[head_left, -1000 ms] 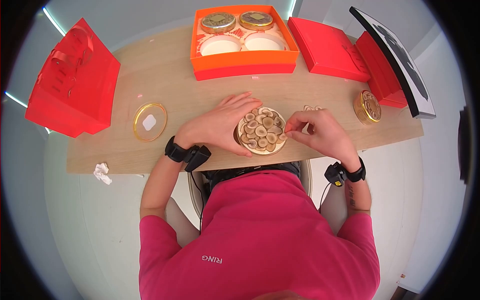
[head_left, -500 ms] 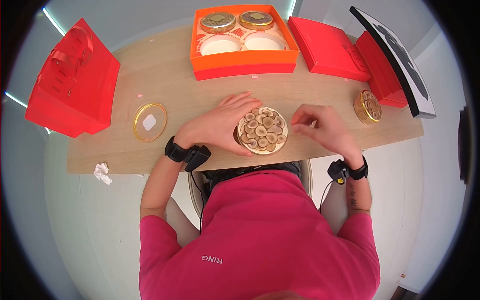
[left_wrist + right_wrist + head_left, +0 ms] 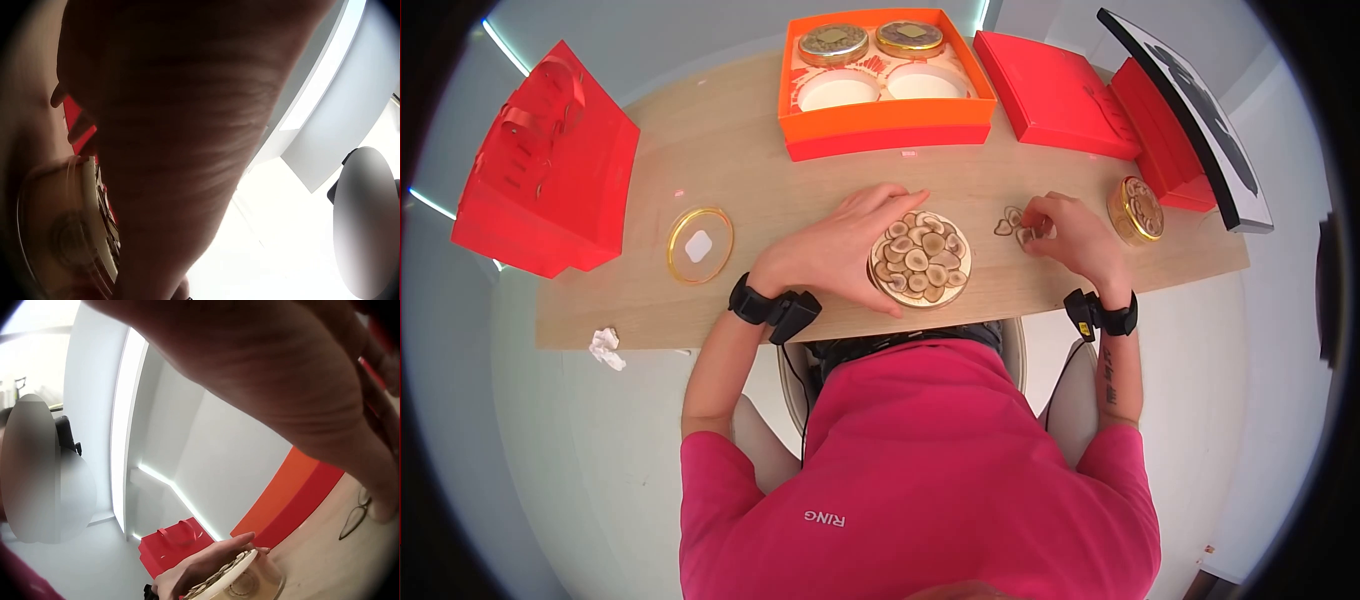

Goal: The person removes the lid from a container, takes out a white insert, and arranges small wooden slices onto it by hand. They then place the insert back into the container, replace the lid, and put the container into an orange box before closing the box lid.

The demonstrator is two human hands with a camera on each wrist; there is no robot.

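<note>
Round brown slices overlap across the top of a clear jar (image 3: 919, 262) near the table's front edge. Curled round the jar's left side, the left hand (image 3: 835, 246) steadies it; the left wrist view shows the jar's clear side (image 3: 59, 228) beside the palm. To the right, the right hand (image 3: 1080, 240) has its fingertips down at a few loose slices (image 3: 1006, 222) on the table. Whether it pinches one of them cannot be told. In the right wrist view two slices (image 3: 354, 520) lie beside that hand (image 3: 281, 381).
An orange-red box (image 3: 888, 128) with two lidded jars stands at the back. A gold-rimmed lid (image 3: 701, 245) lies left, near a red bag (image 3: 550, 170). Rightward are a gold-rimmed jar (image 3: 1136, 211), red boxes (image 3: 1055, 95) and a framed picture (image 3: 1200, 120). Crumpled tissue (image 3: 606, 348) lies at the front left edge.
The right hand has moved right, away from the jar's edge to the loose slices, uncovering some of them. The left hand stays round the jar.
</note>
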